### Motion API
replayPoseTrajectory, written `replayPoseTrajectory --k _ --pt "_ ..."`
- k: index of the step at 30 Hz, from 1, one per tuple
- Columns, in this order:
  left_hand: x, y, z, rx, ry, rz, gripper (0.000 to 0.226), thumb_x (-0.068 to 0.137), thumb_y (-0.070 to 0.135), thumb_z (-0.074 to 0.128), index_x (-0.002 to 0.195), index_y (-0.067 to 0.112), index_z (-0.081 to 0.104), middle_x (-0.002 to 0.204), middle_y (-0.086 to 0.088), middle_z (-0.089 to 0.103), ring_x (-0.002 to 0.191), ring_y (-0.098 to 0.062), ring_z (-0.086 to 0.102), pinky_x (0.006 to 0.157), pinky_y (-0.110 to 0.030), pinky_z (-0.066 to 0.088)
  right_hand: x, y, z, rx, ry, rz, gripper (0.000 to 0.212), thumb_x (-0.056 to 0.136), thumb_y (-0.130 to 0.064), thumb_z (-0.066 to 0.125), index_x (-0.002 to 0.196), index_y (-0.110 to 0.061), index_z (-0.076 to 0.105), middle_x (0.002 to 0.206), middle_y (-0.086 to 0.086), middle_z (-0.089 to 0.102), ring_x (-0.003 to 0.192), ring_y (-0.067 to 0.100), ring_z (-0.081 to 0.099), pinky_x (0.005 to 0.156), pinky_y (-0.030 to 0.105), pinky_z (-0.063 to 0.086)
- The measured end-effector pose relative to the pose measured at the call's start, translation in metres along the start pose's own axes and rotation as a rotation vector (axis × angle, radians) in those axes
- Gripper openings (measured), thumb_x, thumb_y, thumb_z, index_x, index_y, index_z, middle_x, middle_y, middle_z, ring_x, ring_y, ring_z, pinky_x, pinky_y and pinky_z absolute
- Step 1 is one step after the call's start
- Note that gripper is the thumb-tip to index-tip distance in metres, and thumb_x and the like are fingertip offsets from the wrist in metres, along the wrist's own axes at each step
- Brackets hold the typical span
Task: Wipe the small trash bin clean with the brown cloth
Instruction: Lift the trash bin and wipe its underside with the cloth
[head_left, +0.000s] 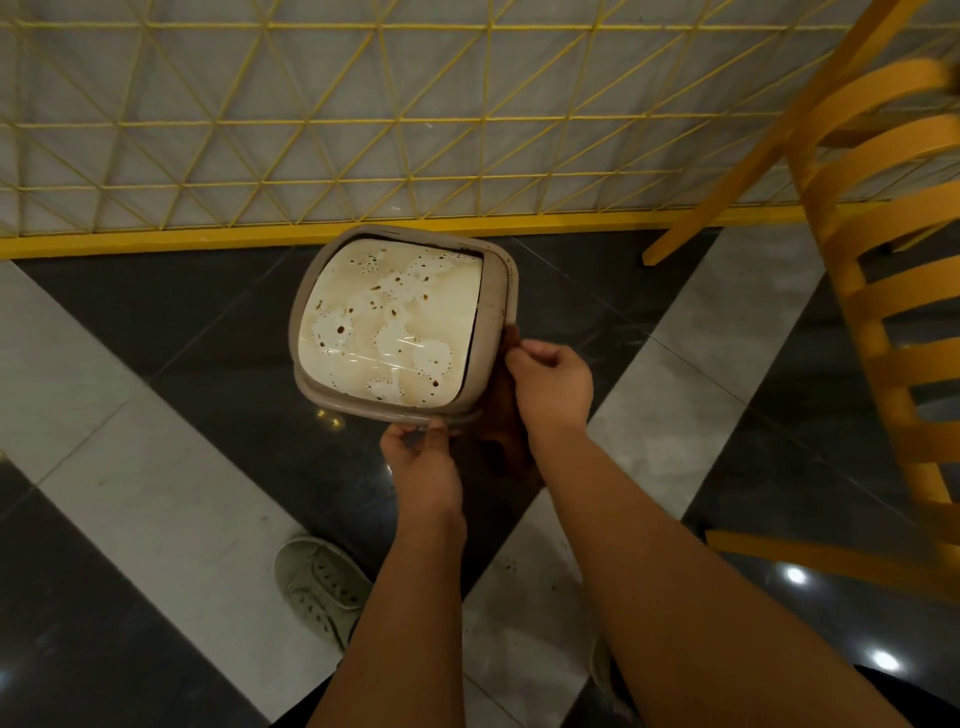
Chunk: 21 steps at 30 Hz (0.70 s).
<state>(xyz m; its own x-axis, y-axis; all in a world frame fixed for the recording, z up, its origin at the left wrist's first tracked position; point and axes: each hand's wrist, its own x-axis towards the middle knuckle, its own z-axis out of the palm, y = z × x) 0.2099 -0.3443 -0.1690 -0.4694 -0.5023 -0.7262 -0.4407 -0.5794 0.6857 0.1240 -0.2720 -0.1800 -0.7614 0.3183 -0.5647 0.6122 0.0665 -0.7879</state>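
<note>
The small trash bin (400, 322) is held up above the floor, seen from its top. It has a beige-grey rim and a cream swing lid covered with brown stains and spots. My left hand (423, 462) pinches the rim at the near edge. My right hand (550, 384) grips the bin's right side. The brown cloth (501, 415) hangs dark between my right hand and the bin's side, mostly hidden under the bin and behind my wrist.
A yellow slatted chair (878, 291) stands close on the right, one leg (727, 166) slanting across the back. A yellow wire-grid partition (311, 130) with a yellow base runs along the far side. My pale shoe (322, 587) rests on the black-and-white tiled floor.
</note>
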Motion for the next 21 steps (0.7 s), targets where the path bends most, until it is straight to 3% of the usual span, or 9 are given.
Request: replayPoseTrajectory --k 5,8,13,15,18,21 --pt "0.001 -0.002 0.002 -0.002 0.008 0.007 0.028 0.097 0.011 0.055 0.120 0.022 0.042 0.127 -0.011 0.059 0.119 -0.025 0.056 0.108 -0.044 0.040 0.004 -0.005 -0.003 -0.063 -0.022 0.017 0.012 0.081 -0.023 0.071 0.090 -0.028 0.064 0.086 -0.007 0.067 0.074 0.006 0.063 0.059 0.020 0.047" --pt "0.002 -0.003 0.001 -0.009 0.004 -0.008 0.025 0.098 0.015 0.054 0.118 0.025 0.043 0.124 -0.007 0.060 0.118 -0.025 0.057 0.104 -0.042 0.043 -0.016 0.020 -0.012 -0.041 -0.086 0.054 0.013 0.079 -0.021 0.074 0.090 -0.023 0.066 0.087 -0.003 0.070 0.080 0.010 0.066 0.064 0.021 0.050" --pt "0.001 -0.002 -0.001 -0.017 -0.023 -0.049 0.024 0.099 0.016 0.052 0.120 0.024 0.043 0.126 -0.012 0.059 0.117 -0.028 0.058 0.105 -0.050 0.044 -0.028 0.033 -0.015 -0.060 -0.132 0.130 0.015 0.076 -0.022 0.075 0.089 -0.022 0.068 0.085 -0.002 0.071 0.079 0.012 0.067 0.069 0.027 0.057" --pt "0.002 -0.002 -0.001 -0.018 -0.024 -0.045 0.025 0.099 0.015 0.051 0.121 0.022 0.043 0.122 -0.010 0.060 0.114 -0.025 0.059 0.100 -0.045 0.047 -0.026 0.028 -0.014 -0.084 -0.133 0.110 0.014 0.076 -0.021 0.075 0.087 -0.024 0.067 0.082 -0.005 0.070 0.075 0.009 0.066 0.061 0.022 0.053" --pt "0.003 -0.003 0.000 0.011 -0.008 0.009 0.023 0.099 0.013 0.052 0.118 0.021 0.043 0.109 0.000 0.061 0.099 -0.012 0.059 0.084 -0.027 0.048 -0.011 0.010 -0.011 -0.081 -0.096 0.057 0.013 0.077 -0.019 0.073 0.084 -0.027 0.066 0.081 -0.006 0.069 0.073 0.007 0.064 0.057 0.019 0.048" --pt "0.003 -0.003 0.000 0.024 0.003 0.023 0.027 0.097 0.013 0.054 0.120 0.022 0.043 0.112 0.000 0.059 0.103 -0.016 0.058 0.100 -0.036 0.044 0.011 -0.021 -0.003 -0.126 -0.063 0.013 0.013 0.079 -0.022 0.072 0.084 -0.031 0.064 0.081 -0.010 0.066 0.072 0.006 0.063 0.059 0.023 0.050"
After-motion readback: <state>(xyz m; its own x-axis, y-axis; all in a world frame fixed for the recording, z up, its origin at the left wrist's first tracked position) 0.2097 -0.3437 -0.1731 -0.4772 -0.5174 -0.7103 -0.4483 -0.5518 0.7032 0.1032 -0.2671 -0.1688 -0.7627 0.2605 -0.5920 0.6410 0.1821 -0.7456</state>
